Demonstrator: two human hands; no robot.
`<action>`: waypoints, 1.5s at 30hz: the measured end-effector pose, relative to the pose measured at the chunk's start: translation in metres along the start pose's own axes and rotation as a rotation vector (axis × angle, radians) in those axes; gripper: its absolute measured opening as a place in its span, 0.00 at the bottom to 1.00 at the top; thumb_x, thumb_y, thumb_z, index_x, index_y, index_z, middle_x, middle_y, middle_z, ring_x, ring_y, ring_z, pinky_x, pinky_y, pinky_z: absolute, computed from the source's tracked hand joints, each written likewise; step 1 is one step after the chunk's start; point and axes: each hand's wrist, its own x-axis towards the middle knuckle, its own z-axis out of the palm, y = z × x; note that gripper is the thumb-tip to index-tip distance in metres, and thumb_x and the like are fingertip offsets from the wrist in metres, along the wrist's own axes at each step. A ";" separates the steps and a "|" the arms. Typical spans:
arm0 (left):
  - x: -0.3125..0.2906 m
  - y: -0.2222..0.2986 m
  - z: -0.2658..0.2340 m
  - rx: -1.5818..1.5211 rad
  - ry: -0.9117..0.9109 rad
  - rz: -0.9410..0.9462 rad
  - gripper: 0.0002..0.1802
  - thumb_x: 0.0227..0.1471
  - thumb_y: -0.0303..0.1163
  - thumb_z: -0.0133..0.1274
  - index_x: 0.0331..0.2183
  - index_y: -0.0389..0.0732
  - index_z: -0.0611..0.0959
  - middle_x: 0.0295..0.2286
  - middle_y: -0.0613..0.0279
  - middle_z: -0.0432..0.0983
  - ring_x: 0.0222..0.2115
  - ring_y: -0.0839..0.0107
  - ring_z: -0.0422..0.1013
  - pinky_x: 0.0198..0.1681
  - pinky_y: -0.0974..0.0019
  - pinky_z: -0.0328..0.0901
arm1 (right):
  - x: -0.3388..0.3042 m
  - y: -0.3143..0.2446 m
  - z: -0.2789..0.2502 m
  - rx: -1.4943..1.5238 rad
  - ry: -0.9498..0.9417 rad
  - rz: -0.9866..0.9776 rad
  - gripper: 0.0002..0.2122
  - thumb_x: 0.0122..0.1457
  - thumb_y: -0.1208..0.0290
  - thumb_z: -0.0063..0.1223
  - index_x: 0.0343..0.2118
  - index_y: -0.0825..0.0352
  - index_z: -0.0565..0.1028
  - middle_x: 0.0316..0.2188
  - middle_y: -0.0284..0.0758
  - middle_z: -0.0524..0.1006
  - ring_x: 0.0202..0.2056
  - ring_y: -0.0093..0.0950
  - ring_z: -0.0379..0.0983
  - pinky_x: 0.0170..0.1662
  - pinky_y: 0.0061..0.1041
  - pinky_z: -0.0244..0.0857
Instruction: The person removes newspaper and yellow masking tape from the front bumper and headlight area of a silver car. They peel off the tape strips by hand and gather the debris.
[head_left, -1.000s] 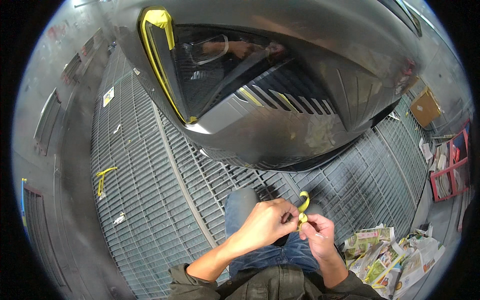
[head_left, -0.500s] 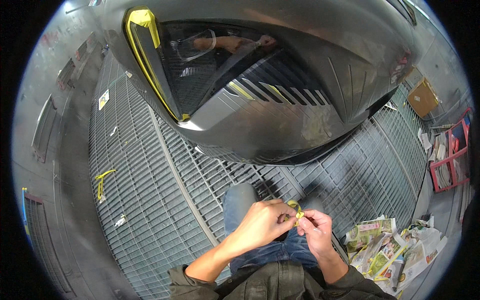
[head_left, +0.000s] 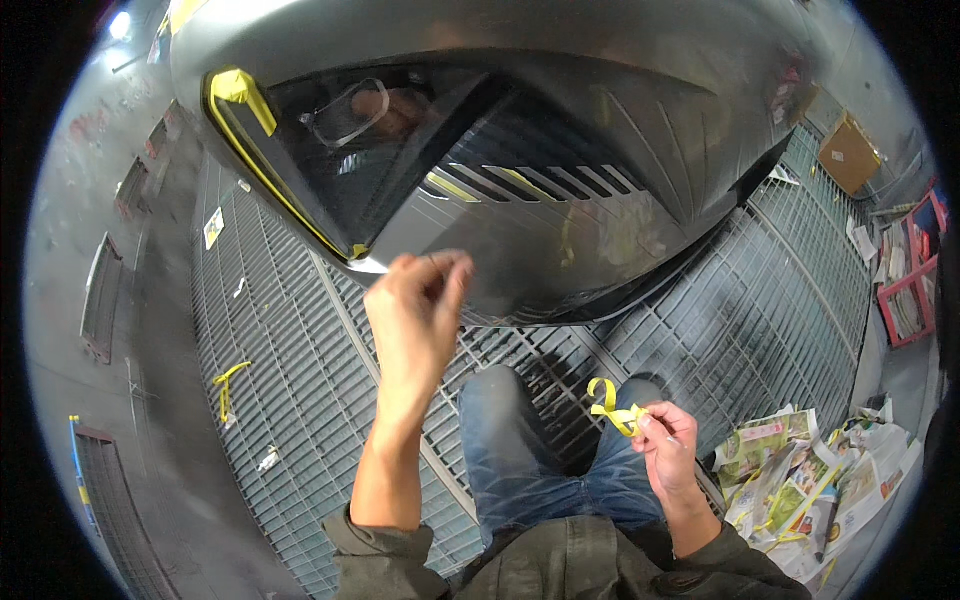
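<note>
A curled strip of yellow masking tape (head_left: pixel 604 399) is pinched between the thumb and fingers of my right hand (head_left: pixel 669 447), above my right thigh. My left hand (head_left: pixel 412 318) is raised in front of the grey car bumper (head_left: pixel 520 240), near the lower tip of a dark recess (head_left: pixel 340 150). Its fingers look bent but are smeared by motion, so whether they hold anything is unclear. Yellow tape (head_left: pixel 240 90) lines the outer edge of that recess, with a small yellow piece (head_left: pixel 359 251) at its bottom corner. Slanted dark slots (head_left: pixel 540 184) cross the panel, some edged yellow.
Metal grating (head_left: pixel 290 350) forms the floor, with a scrap of yellow tape (head_left: pixel 230 380) at left. Crumpled printed paper (head_left: pixel 800 480) lies at my right. A red rack of papers (head_left: pixel 910 280) and a cardboard box (head_left: pixel 848 155) stand farther right.
My hands were together at the yellow tape over my lap. Now the left has moved up and left toward the bumper, while the right keeps the tape. The view has shifted slightly.
</note>
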 end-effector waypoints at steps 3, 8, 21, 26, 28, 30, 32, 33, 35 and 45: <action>0.032 -0.002 0.006 0.064 0.083 0.067 0.07 0.49 0.28 0.64 0.33 0.38 0.88 0.19 0.55 0.72 0.19 0.67 0.69 0.25 0.64 0.64 | -0.006 0.005 0.000 0.004 -0.021 0.023 0.04 0.58 0.79 0.57 0.33 0.74 0.77 0.25 0.32 0.76 0.23 0.18 0.69 0.28 0.18 0.64; 0.049 0.003 0.017 0.151 0.084 0.097 0.08 0.49 0.27 0.63 0.33 0.36 0.88 0.21 0.55 0.73 0.20 0.67 0.70 0.26 0.64 0.65 | -0.007 0.008 -0.002 0.014 -0.041 0.018 0.04 0.59 0.78 0.57 0.33 0.74 0.77 0.25 0.32 0.76 0.23 0.17 0.69 0.27 0.17 0.64; 0.056 0.008 0.031 0.290 0.097 0.125 0.09 0.49 0.29 0.63 0.33 0.36 0.88 0.20 0.58 0.72 0.19 0.71 0.66 0.25 0.66 0.62 | -0.001 0.010 -0.013 0.087 -0.050 0.018 0.04 0.59 0.78 0.58 0.34 0.73 0.76 0.26 0.31 0.76 0.24 0.17 0.70 0.27 0.16 0.65; 0.056 0.011 0.032 0.331 0.090 0.072 0.08 0.48 0.29 0.63 0.32 0.37 0.88 0.21 0.56 0.73 0.19 0.67 0.70 0.26 0.63 0.64 | 0.000 0.009 -0.013 0.083 -0.034 0.045 0.04 0.59 0.78 0.58 0.34 0.72 0.77 0.27 0.31 0.77 0.24 0.16 0.71 0.28 0.16 0.66; 0.057 0.011 0.032 0.329 0.093 0.085 0.08 0.47 0.28 0.63 0.32 0.37 0.88 0.21 0.56 0.73 0.19 0.67 0.70 0.26 0.63 0.64 | 0.001 0.009 -0.013 0.043 -0.038 0.055 0.05 0.59 0.76 0.58 0.34 0.71 0.76 0.26 0.30 0.76 0.24 0.16 0.70 0.28 0.16 0.65; 0.058 0.012 0.032 0.329 0.095 0.098 0.07 0.47 0.28 0.63 0.31 0.37 0.88 0.21 0.56 0.73 0.19 0.66 0.70 0.26 0.63 0.64 | 0.002 0.011 -0.013 0.026 -0.041 0.056 0.05 0.59 0.75 0.58 0.34 0.71 0.76 0.26 0.29 0.75 0.23 0.16 0.70 0.28 0.16 0.64; 0.058 0.012 0.033 0.330 0.100 0.109 0.07 0.47 0.28 0.63 0.31 0.37 0.88 0.20 0.56 0.73 0.19 0.66 0.70 0.26 0.63 0.64 | 0.003 0.012 -0.013 0.024 -0.043 0.043 0.05 0.59 0.75 0.58 0.34 0.71 0.76 0.25 0.29 0.75 0.23 0.16 0.70 0.28 0.16 0.64; 0.058 0.012 0.033 0.332 0.101 0.107 0.07 0.47 0.28 0.63 0.31 0.37 0.88 0.20 0.56 0.73 0.19 0.66 0.70 0.26 0.63 0.64 | 0.003 0.013 -0.013 0.050 -0.045 0.042 0.04 0.59 0.76 0.58 0.34 0.71 0.76 0.26 0.30 0.76 0.23 0.16 0.70 0.28 0.16 0.65; 0.058 0.012 0.034 0.331 0.095 0.084 0.07 0.47 0.29 0.63 0.31 0.37 0.88 0.20 0.56 0.73 0.19 0.65 0.70 0.26 0.63 0.64 | 0.004 0.014 -0.014 0.108 -0.048 0.040 0.03 0.59 0.78 0.58 0.34 0.72 0.77 0.26 0.31 0.77 0.24 0.16 0.70 0.27 0.15 0.65; 0.057 0.012 0.037 0.365 0.112 0.104 0.08 0.46 0.29 0.64 0.30 0.36 0.87 0.21 0.56 0.74 0.19 0.66 0.70 0.26 0.63 0.65 | 0.005 0.014 -0.015 0.105 -0.031 0.057 0.03 0.59 0.79 0.58 0.34 0.72 0.77 0.26 0.31 0.77 0.24 0.16 0.70 0.27 0.15 0.65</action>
